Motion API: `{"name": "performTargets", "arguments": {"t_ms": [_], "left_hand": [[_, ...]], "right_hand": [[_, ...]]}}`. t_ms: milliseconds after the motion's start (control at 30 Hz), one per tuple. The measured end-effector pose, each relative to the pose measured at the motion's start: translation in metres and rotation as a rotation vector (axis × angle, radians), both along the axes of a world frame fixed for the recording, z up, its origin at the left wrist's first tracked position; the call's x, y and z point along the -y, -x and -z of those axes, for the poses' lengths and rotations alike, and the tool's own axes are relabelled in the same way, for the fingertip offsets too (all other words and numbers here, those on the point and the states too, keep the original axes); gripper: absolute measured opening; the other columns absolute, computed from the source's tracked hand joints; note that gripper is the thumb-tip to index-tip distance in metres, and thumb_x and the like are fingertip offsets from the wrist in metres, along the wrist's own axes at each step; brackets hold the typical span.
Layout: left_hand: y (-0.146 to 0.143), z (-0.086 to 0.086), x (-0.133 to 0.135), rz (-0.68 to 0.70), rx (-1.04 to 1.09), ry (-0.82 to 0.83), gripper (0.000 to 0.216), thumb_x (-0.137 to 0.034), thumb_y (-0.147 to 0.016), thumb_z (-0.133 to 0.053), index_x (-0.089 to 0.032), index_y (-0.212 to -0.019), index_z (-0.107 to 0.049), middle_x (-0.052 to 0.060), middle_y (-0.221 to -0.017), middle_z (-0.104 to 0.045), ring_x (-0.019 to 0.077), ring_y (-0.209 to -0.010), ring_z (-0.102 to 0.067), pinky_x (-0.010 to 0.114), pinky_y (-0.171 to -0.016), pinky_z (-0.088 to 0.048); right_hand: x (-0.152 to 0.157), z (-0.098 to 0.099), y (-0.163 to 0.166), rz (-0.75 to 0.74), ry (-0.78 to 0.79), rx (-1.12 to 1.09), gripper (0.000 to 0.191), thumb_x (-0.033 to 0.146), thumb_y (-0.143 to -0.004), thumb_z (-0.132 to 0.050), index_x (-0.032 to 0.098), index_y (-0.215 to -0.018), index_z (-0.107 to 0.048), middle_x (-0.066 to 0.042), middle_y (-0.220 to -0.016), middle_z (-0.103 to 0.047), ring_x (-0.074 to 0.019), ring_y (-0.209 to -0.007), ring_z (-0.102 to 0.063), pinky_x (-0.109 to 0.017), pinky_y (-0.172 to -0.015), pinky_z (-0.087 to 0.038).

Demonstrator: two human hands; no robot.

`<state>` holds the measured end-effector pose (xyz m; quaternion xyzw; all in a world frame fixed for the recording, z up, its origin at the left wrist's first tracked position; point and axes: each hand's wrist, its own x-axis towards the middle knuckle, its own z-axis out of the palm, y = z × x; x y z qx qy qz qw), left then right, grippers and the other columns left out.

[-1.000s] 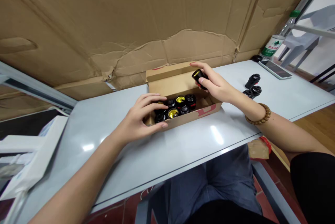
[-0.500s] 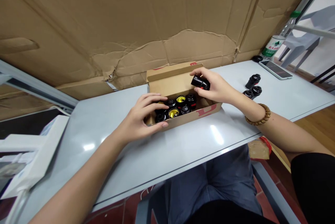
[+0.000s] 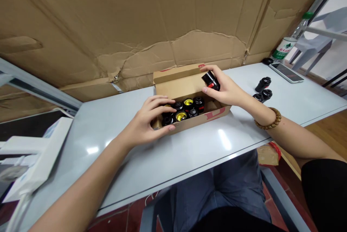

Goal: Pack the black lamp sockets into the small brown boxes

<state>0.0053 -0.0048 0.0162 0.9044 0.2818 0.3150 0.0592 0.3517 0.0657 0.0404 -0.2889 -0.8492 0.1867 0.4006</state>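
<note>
Across the left end of the long cardboard box [image 3: 187,124] lies my left hand [image 3: 150,120], its thumb along the front wall and its fingers reaching over the contents. Inside stand several black lamp sockets, some showing a yellow threaded mouth [image 3: 181,116], others closed end up [image 3: 193,112]. My right hand [image 3: 223,84] is closed round a black lamp socket [image 3: 210,80] with a red mark, held tilted above the box's right part. The box's lid [image 3: 179,74] stands open at the back. My left fingers hide the sockets at the left end.
Three more black sockets [image 3: 262,84] stand on the grey-white table [image 3: 130,174] to the right. Farther right are a phone [image 3: 286,73], a small black object [image 3: 267,61] and a water bottle [image 3: 284,47]. A cardboard wall [image 3: 151,18] rises behind; a white device [image 3: 48,156] stands left.
The socket in my right hand has turned, so its red mark shows more, and the hand has risen slightly. My left hand stays at the box's left end.
</note>
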Motion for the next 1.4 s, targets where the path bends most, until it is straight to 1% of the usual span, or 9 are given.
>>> {"name": "performTargets", "arguments": {"t_ms": [133,233,467,600,700,933,1133,1300,1400], "left_hand": [[0.001,-0.001,0.002,0.013,-0.01,0.021,0.033,-0.032,-0.103,-0.075,-0.027,-0.135,-0.073,0.012,-0.151,-0.073,0.0356,-0.148,-0.062,0.062,-0.126,-0.052],[0.003,-0.001,0.002,0.029,-0.012,0.039,0.035,-0.03,-0.102,-0.072,-0.028,-0.137,-0.072,0.012,-0.153,-0.072,0.0358,-0.15,-0.06,0.062,-0.127,-0.051],[0.005,0.001,0.0,0.074,0.035,0.074,0.045,-0.031,-0.099,-0.066,-0.029,-0.144,-0.069,0.011,-0.154,-0.072,0.0366,-0.15,-0.06,0.062,-0.128,-0.049],[0.007,0.002,-0.002,0.09,0.067,0.073,0.054,-0.037,-0.099,-0.067,-0.029,-0.153,-0.063,0.013,-0.153,-0.072,0.0377,-0.149,-0.061,0.063,-0.127,-0.051],[0.009,0.004,-0.004,0.078,0.056,0.092,0.059,-0.044,-0.101,-0.067,-0.029,-0.157,-0.06,0.014,-0.154,-0.071,0.0388,-0.15,-0.06,0.064,-0.127,-0.051],[0.012,0.009,-0.005,0.059,0.09,0.133,0.062,-0.063,-0.109,-0.055,-0.029,-0.162,-0.056,0.015,-0.156,-0.068,0.0398,-0.149,-0.059,0.064,-0.127,-0.05],[0.011,0.007,-0.004,0.056,0.073,0.121,0.061,-0.057,-0.107,-0.058,-0.03,-0.162,-0.056,0.014,-0.156,-0.068,0.0398,-0.149,-0.058,0.064,-0.127,-0.05],[0.009,0.004,-0.004,0.069,0.056,0.105,0.06,-0.049,-0.106,-0.062,-0.031,-0.162,-0.056,0.013,-0.156,-0.068,0.0386,-0.149,-0.058,0.062,-0.127,-0.051],[0.01,0.003,-0.004,0.072,0.043,0.096,0.061,-0.044,-0.102,-0.065,-0.031,-0.161,-0.056,0.013,-0.155,-0.069,0.0379,-0.149,-0.059,0.061,-0.127,-0.051]], "right_hand": [[-0.001,0.0,-0.002,0.018,0.007,0.036,0.043,0.035,-0.095,-0.065,0.025,-0.135,-0.055,-0.006,-0.114,-0.072,-0.0225,-0.084,-0.063,-0.041,-0.082,-0.056],[0.001,-0.001,-0.002,0.017,0.029,0.053,0.04,0.031,-0.091,-0.064,0.026,-0.13,-0.056,-0.002,-0.1,-0.068,-0.0213,-0.081,-0.059,-0.037,-0.076,-0.051],[0.001,-0.001,-0.002,0.016,0.013,0.049,0.04,0.029,-0.089,-0.065,0.025,-0.128,-0.056,-0.001,-0.099,-0.067,-0.02,-0.079,-0.057,-0.035,-0.075,-0.05],[0.0,0.0,-0.002,0.032,0.003,0.021,0.045,0.036,-0.096,-0.064,0.023,-0.138,-0.055,-0.009,-0.122,-0.071,-0.0249,-0.091,-0.064,-0.043,-0.089,-0.055],[0.001,0.0,-0.002,0.028,0.078,0.015,0.05,0.032,-0.099,-0.056,0.022,-0.148,-0.051,-0.013,-0.138,-0.071,-0.0296,-0.103,-0.068,-0.051,-0.101,-0.057],[0.006,-0.004,-0.001,0.0,0.164,-0.03,0.048,0.028,-0.103,-0.049,0.02,-0.15,-0.052,-0.017,-0.161,-0.062,-0.0337,-0.123,-0.067,-0.058,-0.115,-0.056],[0.001,0.001,-0.001,0.01,0.091,-0.018,0.052,0.039,-0.102,-0.059,0.022,-0.151,-0.052,-0.017,-0.162,-0.062,-0.0369,-0.133,-0.065,-0.057,-0.118,-0.053],[-0.001,0.003,-0.002,0.027,0.017,0.018,0.054,0.038,-0.096,-0.065,0.024,-0.146,-0.053,-0.016,-0.157,-0.064,-0.0306,-0.107,-0.068,-0.05,-0.098,-0.058],[0.0,0.001,-0.003,0.028,0.022,0.052,0.05,0.033,-0.092,-0.064,0.024,-0.141,-0.055,-0.01,-0.128,-0.073,-0.0241,-0.087,-0.063,-0.043,-0.085,-0.055]]}}
